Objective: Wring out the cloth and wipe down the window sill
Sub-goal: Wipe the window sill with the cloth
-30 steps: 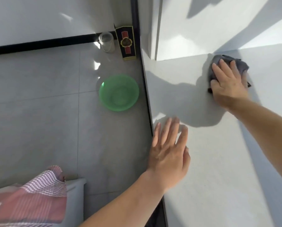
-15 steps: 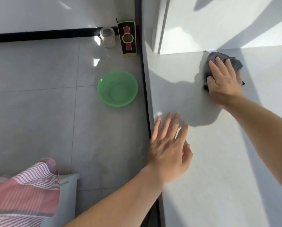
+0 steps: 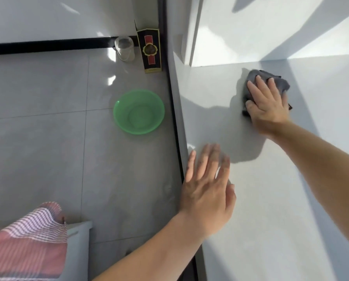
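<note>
A crumpled grey cloth point(image 3: 256, 76) lies on the white window sill point(image 3: 271, 199) near its far corner. My right hand point(image 3: 268, 104) presses flat on the cloth with straight fingers, covering most of it. My left hand point(image 3: 207, 189) has its fingers spread at the sill's left edge, close to me, holding nothing; its fingertips are blurred.
On the grey tiled floor to the left sits a green plastic basin point(image 3: 139, 111). A clear cup point(image 3: 124, 47) and a dark box with a red label point(image 3: 150, 50) stand by the wall. A striped red and white fabric point(image 3: 25, 240) drapes over a white object at the bottom left.
My right hand has slid the cloth a little to the left along the sill and then held near the corner. My left hand stays by the sill edge, its fingers moving slightly.
</note>
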{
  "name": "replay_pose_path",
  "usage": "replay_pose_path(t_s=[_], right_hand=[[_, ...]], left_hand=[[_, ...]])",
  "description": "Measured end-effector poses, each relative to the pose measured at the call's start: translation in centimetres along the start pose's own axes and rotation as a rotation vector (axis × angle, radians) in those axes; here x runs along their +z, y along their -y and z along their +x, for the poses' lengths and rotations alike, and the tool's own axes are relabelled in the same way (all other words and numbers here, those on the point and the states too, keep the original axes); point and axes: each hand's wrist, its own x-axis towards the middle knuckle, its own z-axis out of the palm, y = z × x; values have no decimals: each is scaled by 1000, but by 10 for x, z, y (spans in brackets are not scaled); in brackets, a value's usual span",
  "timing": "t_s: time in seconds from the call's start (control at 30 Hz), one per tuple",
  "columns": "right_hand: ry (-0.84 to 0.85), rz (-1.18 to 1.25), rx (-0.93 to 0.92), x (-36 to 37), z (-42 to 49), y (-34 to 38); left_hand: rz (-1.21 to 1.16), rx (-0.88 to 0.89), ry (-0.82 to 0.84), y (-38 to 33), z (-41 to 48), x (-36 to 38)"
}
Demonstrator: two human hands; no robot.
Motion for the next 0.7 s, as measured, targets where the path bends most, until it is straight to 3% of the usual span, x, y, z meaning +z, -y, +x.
replay_pose_path(t_s=[0.17, 0.23, 0.3, 0.4, 0.47, 0.53, 0.7], right_hand=[[112, 12, -460, 26, -33, 79], [129, -1, -500, 16, -37, 69], [92, -9, -432, 3, -40, 42], [-7, 57, -149, -13, -50, -2], [-47, 47, -13, -14, -55, -6], [-40, 35, -5, -9, -54, 17], [160, 81, -502, 3, -74, 77]], left_hand=[[22, -23, 26, -8, -13, 2], [22, -12, 33, -11, -17, -1], [28, -6, 35, -15, -23, -5], [-2, 16, 28, -17, -25, -11], [-10, 21, 12, -18, -26, -13], [2, 23, -7, -19, -27, -14], [-17, 18, -41, -23, -24, -12]])
